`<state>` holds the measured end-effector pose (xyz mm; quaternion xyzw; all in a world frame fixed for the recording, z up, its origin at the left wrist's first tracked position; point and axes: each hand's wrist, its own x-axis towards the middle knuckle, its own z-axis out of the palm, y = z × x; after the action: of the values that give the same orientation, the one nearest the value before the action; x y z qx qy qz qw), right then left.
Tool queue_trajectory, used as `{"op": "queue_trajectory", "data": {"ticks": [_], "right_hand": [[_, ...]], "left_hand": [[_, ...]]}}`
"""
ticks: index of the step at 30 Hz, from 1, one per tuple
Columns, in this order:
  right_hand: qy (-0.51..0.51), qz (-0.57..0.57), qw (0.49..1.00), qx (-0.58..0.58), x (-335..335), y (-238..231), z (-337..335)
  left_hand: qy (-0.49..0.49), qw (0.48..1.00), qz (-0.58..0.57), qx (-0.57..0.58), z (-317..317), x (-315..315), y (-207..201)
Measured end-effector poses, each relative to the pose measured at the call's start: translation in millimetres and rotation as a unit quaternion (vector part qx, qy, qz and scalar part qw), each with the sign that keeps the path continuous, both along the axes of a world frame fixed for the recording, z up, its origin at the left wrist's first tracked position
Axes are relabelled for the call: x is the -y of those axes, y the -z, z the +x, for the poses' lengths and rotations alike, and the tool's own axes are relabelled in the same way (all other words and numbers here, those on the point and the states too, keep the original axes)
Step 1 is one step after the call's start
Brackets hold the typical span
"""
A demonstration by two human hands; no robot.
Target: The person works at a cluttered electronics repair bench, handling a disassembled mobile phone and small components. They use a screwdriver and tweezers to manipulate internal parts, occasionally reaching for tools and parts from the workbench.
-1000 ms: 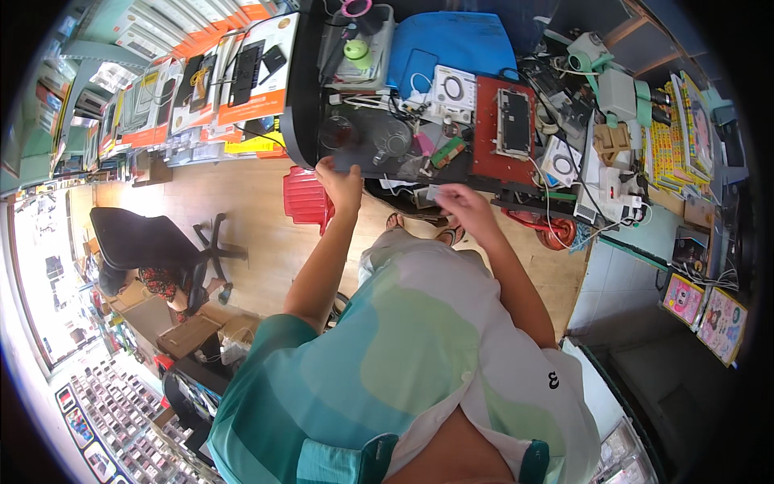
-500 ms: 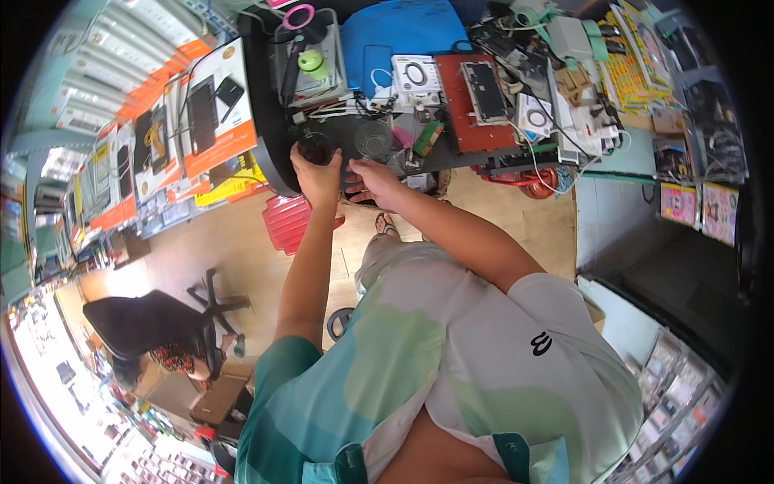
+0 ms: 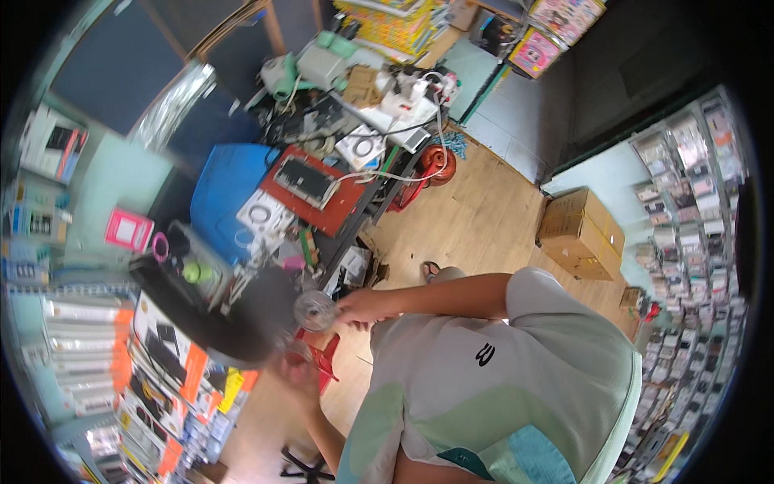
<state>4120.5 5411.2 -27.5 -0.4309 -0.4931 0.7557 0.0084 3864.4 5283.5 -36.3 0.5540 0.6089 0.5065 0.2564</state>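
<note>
My right hand (image 3: 364,308) is closed on the rim of a clear round glass (image 3: 314,311), seen from above beside the desk's front edge. Lower and to the left, my left hand (image 3: 297,375) is smeared by motion. Its fingers look wrapped round a second clear glass (image 3: 292,352), of which only a blurred rim shows. The two glasses are close together but apart. Just beyond them lies the dark desk top (image 3: 270,294), also blurred.
On the desk are a red mat (image 3: 322,219) with an opened phone-like device (image 3: 307,179), a blue sheet (image 3: 228,194), white boxes (image 3: 262,214) and tangled cables. A red stool (image 3: 326,363) stands below my hands. A cardboard box (image 3: 580,234) sits on the floor to the right.
The view has swung to the right. My right hand, bare before, now holds the clear glass that stood on the desk. Both hands have drawn back from the desk top.
</note>
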Motion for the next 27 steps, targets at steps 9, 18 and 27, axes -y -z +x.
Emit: {"op": "queue_trajectory", "data": {"ticks": [9, 18, 27], "right_hand": [[0.174, -0.011, 0.984, 0.031, 42.9, 26.2, 248.8], [0.395, -0.055, 0.915, 0.055, 79.7, 33.6, 558.0], [0.57, -0.029, 0.82, 0.049, 52.3, 30.8, 839.9]], "left_hand": [[0.258, 0.941, -0.199, -0.093, 185.2, -17.7, -1.0], [0.482, 0.852, -0.095, -0.18, 535.3, -133.8, -44.3], [0.569, 0.795, -0.1, -0.183, 832.8, -225.4, -37.5]]}}
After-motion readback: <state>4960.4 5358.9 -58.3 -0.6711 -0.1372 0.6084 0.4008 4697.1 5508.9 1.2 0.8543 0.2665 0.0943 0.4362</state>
